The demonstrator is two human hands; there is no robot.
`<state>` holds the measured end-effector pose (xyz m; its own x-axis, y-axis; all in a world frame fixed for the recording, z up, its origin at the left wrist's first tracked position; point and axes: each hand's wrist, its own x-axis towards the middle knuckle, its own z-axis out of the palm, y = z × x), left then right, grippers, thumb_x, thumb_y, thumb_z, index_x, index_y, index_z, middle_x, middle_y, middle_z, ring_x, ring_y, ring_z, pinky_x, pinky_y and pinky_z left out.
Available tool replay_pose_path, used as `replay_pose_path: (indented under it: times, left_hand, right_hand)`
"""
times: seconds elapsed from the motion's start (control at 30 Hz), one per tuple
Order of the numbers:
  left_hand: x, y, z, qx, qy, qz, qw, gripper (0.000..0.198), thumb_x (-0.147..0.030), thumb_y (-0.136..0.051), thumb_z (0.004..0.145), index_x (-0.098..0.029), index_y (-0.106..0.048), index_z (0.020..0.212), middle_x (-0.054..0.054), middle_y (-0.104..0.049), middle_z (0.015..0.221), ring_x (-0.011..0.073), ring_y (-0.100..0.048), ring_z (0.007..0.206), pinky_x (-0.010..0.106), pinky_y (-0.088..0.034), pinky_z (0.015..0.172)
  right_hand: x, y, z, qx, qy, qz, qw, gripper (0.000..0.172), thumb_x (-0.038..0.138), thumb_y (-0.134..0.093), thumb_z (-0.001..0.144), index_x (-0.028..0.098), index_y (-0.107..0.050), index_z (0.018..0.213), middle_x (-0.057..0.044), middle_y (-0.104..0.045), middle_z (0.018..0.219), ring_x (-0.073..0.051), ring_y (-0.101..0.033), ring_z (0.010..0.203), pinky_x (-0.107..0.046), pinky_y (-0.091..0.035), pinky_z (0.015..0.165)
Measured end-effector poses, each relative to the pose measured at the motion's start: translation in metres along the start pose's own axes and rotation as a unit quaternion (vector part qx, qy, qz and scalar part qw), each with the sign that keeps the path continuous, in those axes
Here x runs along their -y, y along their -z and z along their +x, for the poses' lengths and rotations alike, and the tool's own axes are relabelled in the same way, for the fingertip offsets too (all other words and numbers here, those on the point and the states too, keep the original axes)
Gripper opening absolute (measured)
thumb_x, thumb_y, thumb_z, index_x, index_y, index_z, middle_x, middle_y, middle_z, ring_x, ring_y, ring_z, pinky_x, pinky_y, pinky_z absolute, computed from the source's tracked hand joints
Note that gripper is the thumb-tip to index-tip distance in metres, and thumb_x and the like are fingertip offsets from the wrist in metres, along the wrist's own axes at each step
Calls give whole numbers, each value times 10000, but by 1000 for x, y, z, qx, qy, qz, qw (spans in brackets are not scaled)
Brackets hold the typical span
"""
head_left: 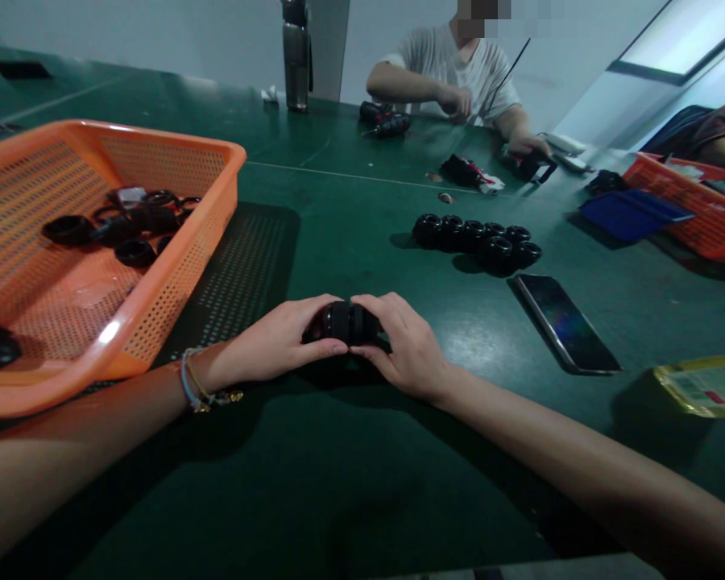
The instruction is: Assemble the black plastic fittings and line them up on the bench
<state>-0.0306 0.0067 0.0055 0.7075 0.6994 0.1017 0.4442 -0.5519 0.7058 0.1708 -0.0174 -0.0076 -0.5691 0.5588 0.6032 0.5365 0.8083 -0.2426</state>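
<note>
Both my hands meet at the middle of the green table around one black ribbed round part. My left hand wraps its left end with thumb below and fingers on top. My right hand grips its right end the same way. The part is held just above the table surface. A cluster of several similar black round parts lies further back on the right. More black rings and parts lie in the orange mesh basket at my left.
A dark phone lies face up right of my hands. A yellow-edged packet sits at the right edge. Across the table a person's hands work with black parts; a steel bottle, a blue tray and another orange basket stand there.
</note>
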Motion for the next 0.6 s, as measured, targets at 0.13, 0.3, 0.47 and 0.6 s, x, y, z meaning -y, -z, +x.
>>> replay_pose_path:
  times: [0.13, 0.3, 0.47, 0.6]
  left_hand:
    - [1, -2, 1, 8, 11, 10, 1000, 393, -422, -513, 838, -125, -506, 1094, 77, -629, 974, 209, -604, 851, 288, -446, 733]
    - [2, -5, 2, 9, 4, 47, 999, 417, -419, -561, 826, -108, -504, 1098, 97, -628, 1004, 223, -601, 893, 299, -446, 767]
    - [4, -7, 1, -1, -5, 83, 997, 428, -434, -584, 819, -120, -505, 1098, 98, -631, 1027, 227, -603, 921, 298, -452, 791]
    - [4, -8, 1, -12, -18, 99, 995, 444, -463, -579, 819, -117, -507, 1089, 100, -631, 1015, 228, -608, 911, 298, -459, 781]
  right_hand:
    - [-2, 0, -1, 6, 10, -15, 1000, 338, 392, -355, 943, 116, -437, 1121, -124, -626, 920, -209, -554, 772, -355, -496, 663]
    - [-3, 0, -1, 7, 32, -29, 999, 335, 391, -355, 942, 107, -439, 1098, -135, -633, 910, -208, -550, 747, -356, -498, 639]
    - [-1, -1, 0, 0, 39, -37, 999, 329, 396, -345, 945, 108, -441, 1073, -131, -641, 880, -201, -559, 718, -348, -506, 622]
    - [1, -1, -1, 4, 22, -40, 999, 347, 407, -321, 949, 105, -448, 1064, -133, -645, 877, -202, -579, 720, -349, -517, 627]
